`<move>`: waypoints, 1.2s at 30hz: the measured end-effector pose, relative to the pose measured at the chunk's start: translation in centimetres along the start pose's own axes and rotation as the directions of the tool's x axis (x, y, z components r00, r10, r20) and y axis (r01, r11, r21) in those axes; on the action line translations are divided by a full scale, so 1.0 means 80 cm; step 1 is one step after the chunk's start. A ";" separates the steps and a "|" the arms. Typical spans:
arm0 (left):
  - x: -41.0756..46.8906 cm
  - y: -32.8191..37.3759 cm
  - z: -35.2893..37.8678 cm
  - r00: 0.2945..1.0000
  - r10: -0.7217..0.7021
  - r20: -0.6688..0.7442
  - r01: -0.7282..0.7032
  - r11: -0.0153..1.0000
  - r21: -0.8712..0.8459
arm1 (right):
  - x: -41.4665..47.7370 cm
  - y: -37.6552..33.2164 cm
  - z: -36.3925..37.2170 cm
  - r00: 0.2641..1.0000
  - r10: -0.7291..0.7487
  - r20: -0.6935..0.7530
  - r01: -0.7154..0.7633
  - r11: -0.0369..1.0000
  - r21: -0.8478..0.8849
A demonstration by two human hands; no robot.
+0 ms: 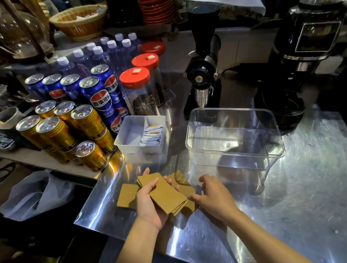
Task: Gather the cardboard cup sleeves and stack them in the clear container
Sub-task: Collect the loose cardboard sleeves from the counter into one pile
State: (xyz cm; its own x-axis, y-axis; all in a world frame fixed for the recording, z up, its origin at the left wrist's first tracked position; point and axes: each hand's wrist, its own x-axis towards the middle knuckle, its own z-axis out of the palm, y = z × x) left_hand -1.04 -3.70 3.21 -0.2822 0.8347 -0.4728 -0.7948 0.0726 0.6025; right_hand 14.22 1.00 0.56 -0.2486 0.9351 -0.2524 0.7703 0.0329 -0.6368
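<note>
My left hand (148, 204) holds a small stack of flat brown cardboard cup sleeves (162, 191), palm up, just above the steel counter. More loose sleeves lie on the counter: one to the left (127, 195), others behind and under the stack (180, 179). My right hand (213, 196) rests palm down on the counter beside the stack, fingertips touching the loose sleeves near its right edge. The clear container (234, 139) stands empty on the counter, beyond my right hand.
A white tray of sachets (141, 135) sits left of the container. Gold cans (64, 131), blue cans (94, 92), red-lidded jars (139, 90) and water bottles crowd the back left. A black grinder (204, 70) and a coffee machine (308, 58) stand behind. The counter's left edge runs near the sleeves.
</note>
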 end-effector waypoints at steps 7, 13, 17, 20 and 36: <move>0.001 0.002 -0.002 0.999 -0.018 0.038 0.019 1.000 -0.021 | -0.004 -0.011 0.017 0.991 -0.121 0.049 0.130 0.931 -0.341; 0.008 0.003 -0.007 1.000 0.007 0.027 -0.007 1.000 0.023 | -0.001 -0.013 0.008 0.995 -0.015 0.094 0.028 0.990 -0.137; 0.008 0.002 -0.006 1.000 0.016 0.026 -0.016 1.000 0.012 | -0.001 -0.008 -0.008 0.992 0.083 0.099 -0.113 0.928 0.354; 0.010 -0.003 0.000 1.000 0.008 0.014 -0.008 1.000 0.026 | -0.001 -0.004 -0.025 0.969 0.151 0.197 -0.245 0.715 0.655; 0.017 -0.021 0.021 0.976 -0.200 0.088 0.181 0.965 0.189 | -0.021 -0.019 -0.037 0.972 -0.081 0.221 -0.124 0.624 0.772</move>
State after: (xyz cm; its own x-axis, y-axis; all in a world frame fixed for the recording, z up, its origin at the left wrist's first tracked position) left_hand 0.81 -1.77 2.60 -0.0690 0.8482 -0.5252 -0.7169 0.3240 0.6174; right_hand 15.18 0.45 4.13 -0.4336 0.8281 -0.3553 0.0584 -0.3677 -0.9281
